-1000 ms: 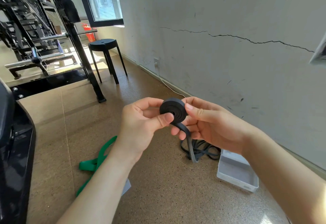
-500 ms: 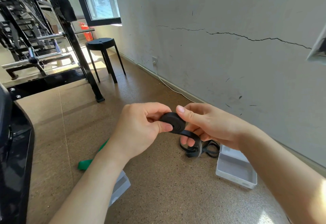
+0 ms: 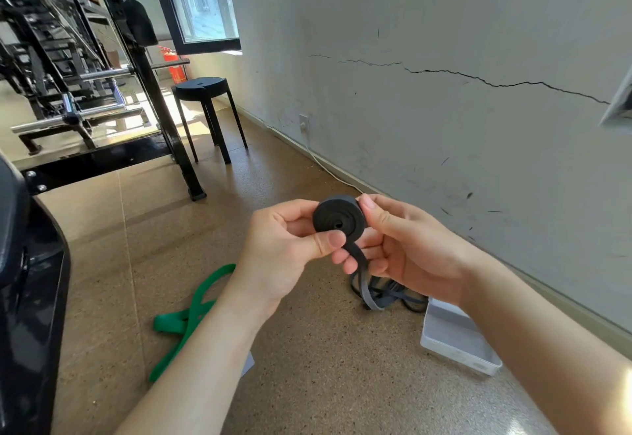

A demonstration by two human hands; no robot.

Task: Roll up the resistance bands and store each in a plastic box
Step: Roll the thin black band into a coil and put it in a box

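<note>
The roll (image 3: 338,220) has tipped up, its face toward us. Left hand (image 3: 284,253) and right hand (image 3: 407,250) pinch it with curled fingers (image 3: 330,241); its tail hangs toward the floor (image 3: 325,383).

The speckled brown floor (image 3: 307,383) carries a green band (image 3: 191,318) lying loose at the left. The slack loops of a black band (image 3: 386,294) lie near the wall (image 3: 444,143), a clear plastic box (image 3: 458,349) just beside them. A black stool (image 3: 205,92) stands farther back.
</note>
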